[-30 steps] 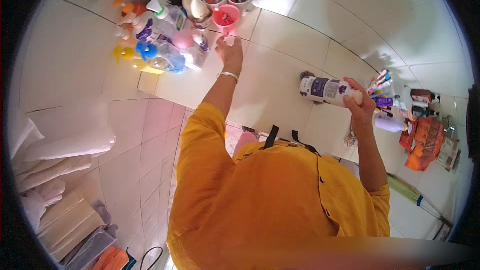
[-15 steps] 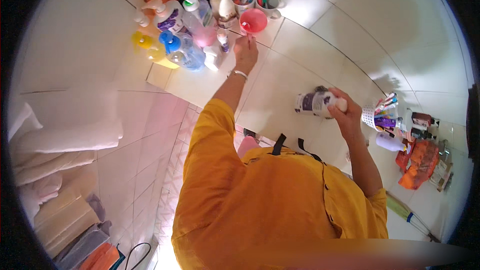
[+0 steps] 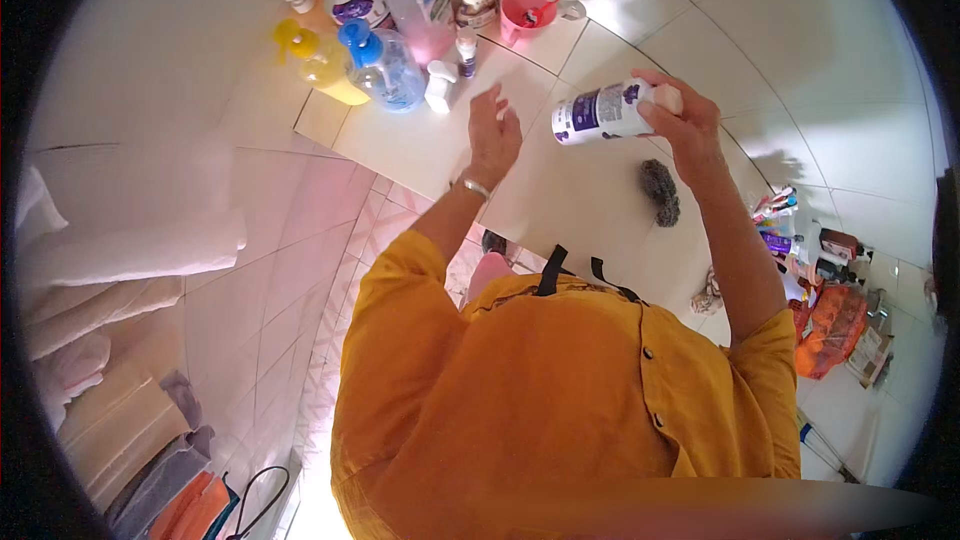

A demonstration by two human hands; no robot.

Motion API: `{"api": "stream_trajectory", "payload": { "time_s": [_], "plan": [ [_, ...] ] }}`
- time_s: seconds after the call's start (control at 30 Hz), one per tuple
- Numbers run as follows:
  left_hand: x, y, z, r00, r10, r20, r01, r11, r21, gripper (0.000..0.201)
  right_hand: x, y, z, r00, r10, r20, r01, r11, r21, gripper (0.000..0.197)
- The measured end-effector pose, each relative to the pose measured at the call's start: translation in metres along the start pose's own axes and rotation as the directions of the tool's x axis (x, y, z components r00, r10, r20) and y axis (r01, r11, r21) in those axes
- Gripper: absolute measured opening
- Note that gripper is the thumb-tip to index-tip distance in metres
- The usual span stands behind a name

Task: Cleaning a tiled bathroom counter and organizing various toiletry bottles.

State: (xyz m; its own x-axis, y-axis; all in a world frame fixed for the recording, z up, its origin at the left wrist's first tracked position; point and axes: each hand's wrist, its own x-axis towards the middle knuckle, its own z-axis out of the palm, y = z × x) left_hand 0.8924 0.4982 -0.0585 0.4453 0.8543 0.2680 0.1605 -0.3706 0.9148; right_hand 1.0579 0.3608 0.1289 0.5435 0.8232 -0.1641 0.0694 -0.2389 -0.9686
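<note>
My right hand grips a white bottle with a purple label by its pale cap end, holding it nearly sideways above the tiled counter. My left hand hangs over the counter with nothing in it, fingers apart and slightly curled. Beyond it, a pink cup with a small red item inside stands beside other cups. A small white and purple bottle and a white dispenser are near that hand. Below the held bottle lies a dark grey, wiry scouring pad.
Several pump bottles crowd the far left, including a blue-topped one and a yellow one. At right are toiletries and an orange bag. Folded towels sit left. A crumpled cloth-like thing lies near my right forearm.
My left hand has let go of the pink cup, now beside the other cups, and drawn back. My right hand has lifted the bottle away from the scouring pad.
</note>
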Motion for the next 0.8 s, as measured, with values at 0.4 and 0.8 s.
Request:
{"api": "stream_trajectory", "payload": {
  "time_s": [0.4,0.8],
  "plan": [
    [-0.072,-0.031,-0.041,0.997,0.025,0.075,-0.033,0.993,0.117,0.042,0.091,-0.045,0.069,0.972,-0.187,0.14,0.21,0.962,-0.174,0.036],
    [-0.082,-0.027,-0.043,0.979,-0.027,0.201,-0.014,0.979,0.204,0.053,0.146,-0.062,0.111,0.984,-0.101,0.147,0.133,0.964,-0.23,0.038]
  ]
}}
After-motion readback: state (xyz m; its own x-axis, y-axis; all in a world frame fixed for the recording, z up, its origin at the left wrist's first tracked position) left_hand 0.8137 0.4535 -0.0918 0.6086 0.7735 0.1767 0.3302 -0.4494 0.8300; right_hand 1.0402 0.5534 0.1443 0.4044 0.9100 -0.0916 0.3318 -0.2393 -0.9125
